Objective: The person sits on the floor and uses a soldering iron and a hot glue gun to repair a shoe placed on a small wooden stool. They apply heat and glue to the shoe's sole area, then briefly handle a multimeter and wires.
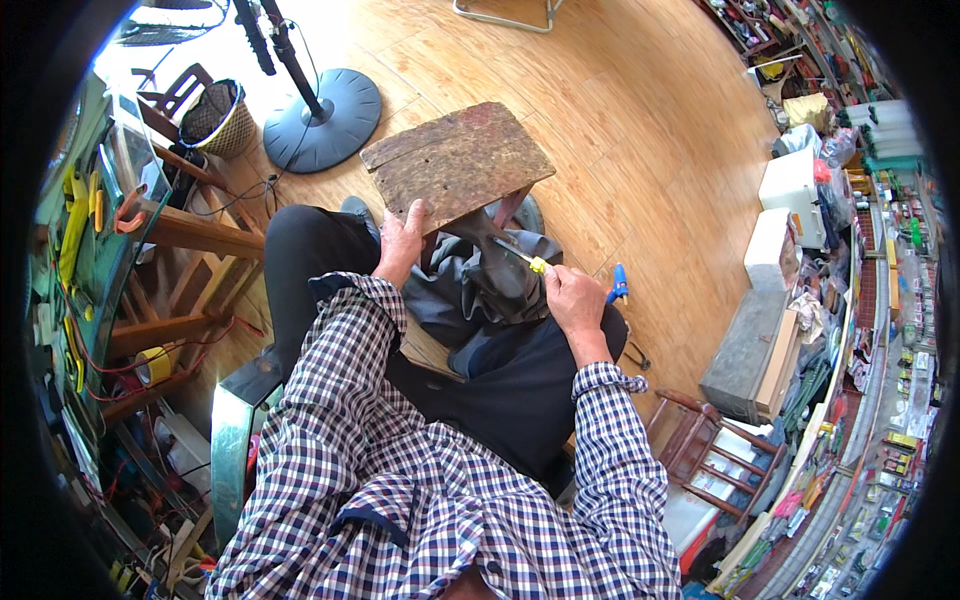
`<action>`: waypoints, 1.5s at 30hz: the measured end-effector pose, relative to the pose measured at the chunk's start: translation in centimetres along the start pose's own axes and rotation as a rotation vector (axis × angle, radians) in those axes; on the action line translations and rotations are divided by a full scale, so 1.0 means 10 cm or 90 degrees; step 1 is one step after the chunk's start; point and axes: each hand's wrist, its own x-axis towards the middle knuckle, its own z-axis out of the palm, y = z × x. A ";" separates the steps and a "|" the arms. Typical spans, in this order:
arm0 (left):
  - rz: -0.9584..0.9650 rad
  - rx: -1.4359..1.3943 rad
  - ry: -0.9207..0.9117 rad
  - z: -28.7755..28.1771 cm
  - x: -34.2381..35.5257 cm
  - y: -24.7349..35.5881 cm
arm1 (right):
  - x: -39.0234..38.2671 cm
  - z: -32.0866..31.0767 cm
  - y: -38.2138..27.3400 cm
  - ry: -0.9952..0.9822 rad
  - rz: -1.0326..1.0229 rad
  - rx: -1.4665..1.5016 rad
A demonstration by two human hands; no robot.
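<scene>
Wooden stool (458, 163) pinched in left grip (400, 245), screwdriver (538, 265) in right grip (577, 300) — stand base (335, 122) beyond, blue tool (619, 283) beside

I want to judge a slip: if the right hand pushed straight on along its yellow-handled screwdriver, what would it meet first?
The right hand, screwdriver leading, would probably first meet the dark part below the worn, rectangular brown wooden stool top; depth is unclear.

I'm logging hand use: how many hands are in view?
2: left hand gripping the near edge of the wooden board, right hand holding the yellow-handled tool. No others show.
</scene>
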 end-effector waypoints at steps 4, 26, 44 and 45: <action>0.012 -0.008 0.012 0.03 -0.06 0.07 | 0.03 0.06 -0.03 -0.021 -0.006 0.003; 0.017 0.002 0.012 0.03 -0.09 0.11 | -0.09 0.01 0.07 -0.086 0.016 -0.023; -0.009 0.026 0.022 0.01 0.03 -0.05 | -0.14 -0.15 0.04 -0.098 0.046 -0.015; -0.006 0.020 0.023 0.02 0.01 -0.04 | -0.13 -0.15 0.03 -0.090 0.045 -0.013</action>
